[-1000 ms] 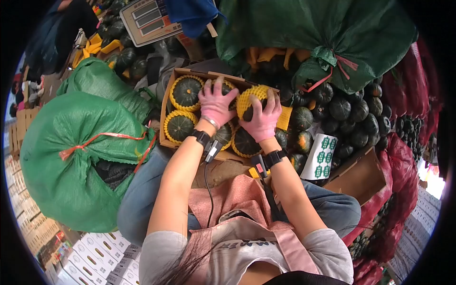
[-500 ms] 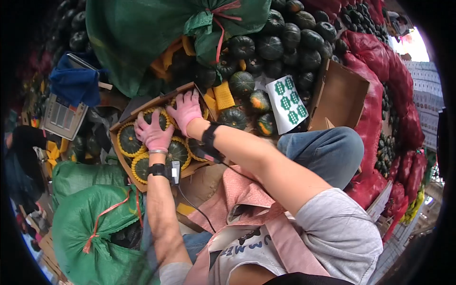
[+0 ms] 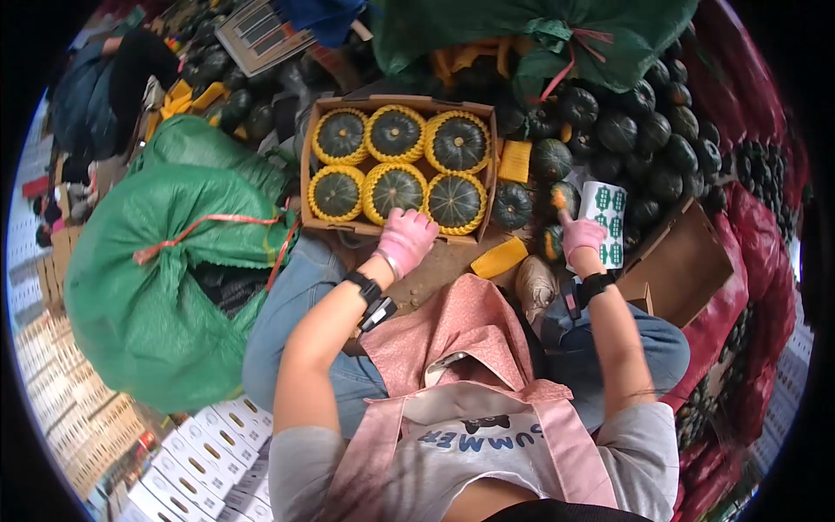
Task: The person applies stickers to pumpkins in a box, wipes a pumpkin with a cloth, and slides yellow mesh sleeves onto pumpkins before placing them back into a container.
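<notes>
An open cardboard box (image 3: 306,178) holds several green pumpkins (image 3: 457,143), each in a yellow foam net. At the box's near edge, my left hand (image 3: 407,242) in a pink glove rests beside the lower middle pumpkin, fingers apart and holding nothing. My right hand (image 3: 583,235), also gloved in pink, is at the left edge of a sheet of green stickers (image 3: 606,209), with its index finger stretched out. Whether its other fingers grip the sheet is hard to tell.
Loose green pumpkins (image 3: 617,132) are heaped at the right. An empty cardboard box (image 3: 687,265) lies tilted beside red net sacks (image 3: 755,226). A green sack (image 3: 156,296) stands at the left. Yellow foam (image 3: 499,257) lies near a shoe. Another person (image 3: 130,91) is at upper left.
The view has turned, and the box now appears straight. Both hands have come off the pumpkins inside: my left to the near edge, my right across to the sticker sheet.
</notes>
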`<action>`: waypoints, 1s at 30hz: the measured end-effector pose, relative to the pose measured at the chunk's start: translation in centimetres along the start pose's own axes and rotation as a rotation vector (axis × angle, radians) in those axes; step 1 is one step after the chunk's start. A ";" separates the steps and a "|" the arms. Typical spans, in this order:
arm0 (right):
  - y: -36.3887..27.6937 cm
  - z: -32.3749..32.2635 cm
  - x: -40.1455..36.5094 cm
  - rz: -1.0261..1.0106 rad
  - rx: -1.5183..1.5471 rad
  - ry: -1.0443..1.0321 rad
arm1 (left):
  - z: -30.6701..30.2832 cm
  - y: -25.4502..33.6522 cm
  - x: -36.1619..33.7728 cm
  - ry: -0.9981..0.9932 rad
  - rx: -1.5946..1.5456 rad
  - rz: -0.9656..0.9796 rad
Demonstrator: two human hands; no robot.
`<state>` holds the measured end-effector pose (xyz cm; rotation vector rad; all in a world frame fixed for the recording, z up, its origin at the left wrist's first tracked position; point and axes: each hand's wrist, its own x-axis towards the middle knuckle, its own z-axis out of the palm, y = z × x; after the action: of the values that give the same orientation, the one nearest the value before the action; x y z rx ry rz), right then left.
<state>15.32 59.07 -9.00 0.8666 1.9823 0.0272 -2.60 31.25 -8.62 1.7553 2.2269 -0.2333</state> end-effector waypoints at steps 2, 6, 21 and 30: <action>0.1 1.9 1.3 -0.240 -0.395 0.317 | 1.4 0.2 0.8 0.126 0.026 -0.010; 3.8 2.2 5.1 -0.508 -0.497 0.628 | 0.7 2.4 2.5 0.131 -0.055 -0.135; 8.9 -0.9 7.2 -0.676 -0.730 0.432 | -4.2 -7.9 9.1 0.296 -0.211 -0.616; 11.5 -10.9 4.0 -0.533 0.508 0.220 | 1.0 -8.5 10.4 0.565 -0.095 -0.618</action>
<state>12.17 73.47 -1.83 0.6290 2.4190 -0.7421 -12.94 38.49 -13.45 1.1217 3.0792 0.2804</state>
